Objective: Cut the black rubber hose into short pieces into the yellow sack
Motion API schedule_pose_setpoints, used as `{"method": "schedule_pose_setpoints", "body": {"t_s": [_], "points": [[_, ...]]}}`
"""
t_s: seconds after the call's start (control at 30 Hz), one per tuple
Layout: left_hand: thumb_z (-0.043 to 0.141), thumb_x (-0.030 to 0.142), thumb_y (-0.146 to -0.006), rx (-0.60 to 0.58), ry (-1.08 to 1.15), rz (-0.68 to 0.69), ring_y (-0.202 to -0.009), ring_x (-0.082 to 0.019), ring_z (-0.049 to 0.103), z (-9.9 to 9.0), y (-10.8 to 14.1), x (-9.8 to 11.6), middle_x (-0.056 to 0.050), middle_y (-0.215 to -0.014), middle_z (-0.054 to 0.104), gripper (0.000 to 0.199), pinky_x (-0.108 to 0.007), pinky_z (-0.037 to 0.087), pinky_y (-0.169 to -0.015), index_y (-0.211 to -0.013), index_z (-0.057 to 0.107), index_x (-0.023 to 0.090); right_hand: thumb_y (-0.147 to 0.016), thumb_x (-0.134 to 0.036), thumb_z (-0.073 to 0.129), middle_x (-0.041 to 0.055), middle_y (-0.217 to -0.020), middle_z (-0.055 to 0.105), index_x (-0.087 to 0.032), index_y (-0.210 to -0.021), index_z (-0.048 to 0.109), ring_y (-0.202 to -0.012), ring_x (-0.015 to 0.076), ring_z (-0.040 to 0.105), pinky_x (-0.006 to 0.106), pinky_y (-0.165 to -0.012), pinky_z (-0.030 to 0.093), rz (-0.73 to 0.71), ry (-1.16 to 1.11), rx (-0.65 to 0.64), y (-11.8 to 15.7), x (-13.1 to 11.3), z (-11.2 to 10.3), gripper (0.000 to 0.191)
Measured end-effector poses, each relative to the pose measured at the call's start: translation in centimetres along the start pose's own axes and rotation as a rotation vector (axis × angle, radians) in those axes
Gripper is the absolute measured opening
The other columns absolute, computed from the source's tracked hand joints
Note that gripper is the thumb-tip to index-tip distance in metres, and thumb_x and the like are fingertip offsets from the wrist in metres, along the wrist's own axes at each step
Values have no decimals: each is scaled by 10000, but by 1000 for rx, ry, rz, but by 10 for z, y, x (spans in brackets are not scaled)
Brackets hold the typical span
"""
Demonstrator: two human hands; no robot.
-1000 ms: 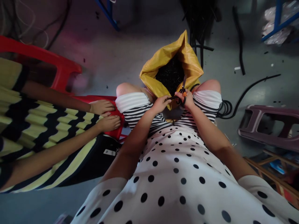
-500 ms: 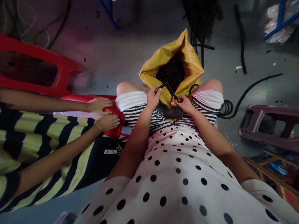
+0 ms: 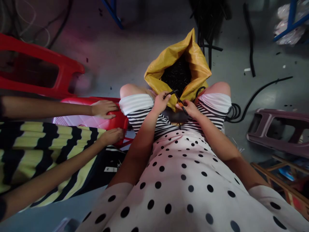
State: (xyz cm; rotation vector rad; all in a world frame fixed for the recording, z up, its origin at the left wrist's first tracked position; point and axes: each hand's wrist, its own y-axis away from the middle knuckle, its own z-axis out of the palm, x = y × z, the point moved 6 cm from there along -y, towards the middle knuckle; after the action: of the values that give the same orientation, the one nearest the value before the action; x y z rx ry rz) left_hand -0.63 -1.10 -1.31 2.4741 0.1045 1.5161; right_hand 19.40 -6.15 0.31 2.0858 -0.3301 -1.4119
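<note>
My left hand (image 3: 161, 102) is closed on a thin black tube (image 3: 171, 93), whose end points right over the near rim of a yellow sack (image 3: 158, 72). In my right hand (image 3: 189, 108) is a small pair of cutters (image 3: 180, 104), dark with an orange part. Their tip reaches up beside the end of the tube; whether the two touch I cannot tell. The sack stands open between my knees and holds many short black pieces (image 3: 176, 75).
At left, another person's hands (image 3: 103, 109) rest on or by a red stool (image 3: 118, 120). A second red stool (image 3: 67, 69) lies beyond. Black tubes (image 3: 249, 42) and a coiled black hose (image 3: 260, 93) lie on the floor. A brownish stool (image 3: 263, 129) is at right.
My left hand has shifted slightly right, and the tube's end now lies beside the cutters' tip. The other person's nearer hand has moved a little on the stool.
</note>
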Motion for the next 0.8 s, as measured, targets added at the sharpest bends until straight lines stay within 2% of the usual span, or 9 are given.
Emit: {"method": "schedule_pose_setpoints", "body": {"t_s": [0.23,0.43,0.63,0.8], "points": [[657,257,-993,4,-1,-33,-1069,-244,747,0,1,5,-94,-1116,825,155,-356,566,-1033,-1075,749,164,-708,-836,809,-14,-816,611,-200,-897,603,-765,162,531,317,-709,387,-23,9,-9,-2,3,2,694],[659,259,-971,-59,-10,-17,-1052,-250,754,5,1,3,-99,-1095,828,179,-372,572,-1022,-1084,761,164,-713,-824,813,-8,-811,598,-209,-891,599,-757,170,514,321,-686,375,-29,-3,-13,-6,9,4,676],[645,274,-983,-18,10,-21,-1071,-254,760,3,-1,1,-115,-1123,828,179,-378,577,-1029,-1077,748,162,-715,-846,797,5,-841,629,-201,-914,616,-781,179,539,331,-716,392,-33,28,-11,-7,6,3,699],[643,273,-977,-69,1,-2,-1039,-244,748,6,0,0,-95,-1087,822,184,-372,575,-1010,-1083,753,170,-734,-858,775,-13,-771,578,-214,-852,575,-729,157,491,314,-660,360,-48,17,8,-7,7,3,685]]}}
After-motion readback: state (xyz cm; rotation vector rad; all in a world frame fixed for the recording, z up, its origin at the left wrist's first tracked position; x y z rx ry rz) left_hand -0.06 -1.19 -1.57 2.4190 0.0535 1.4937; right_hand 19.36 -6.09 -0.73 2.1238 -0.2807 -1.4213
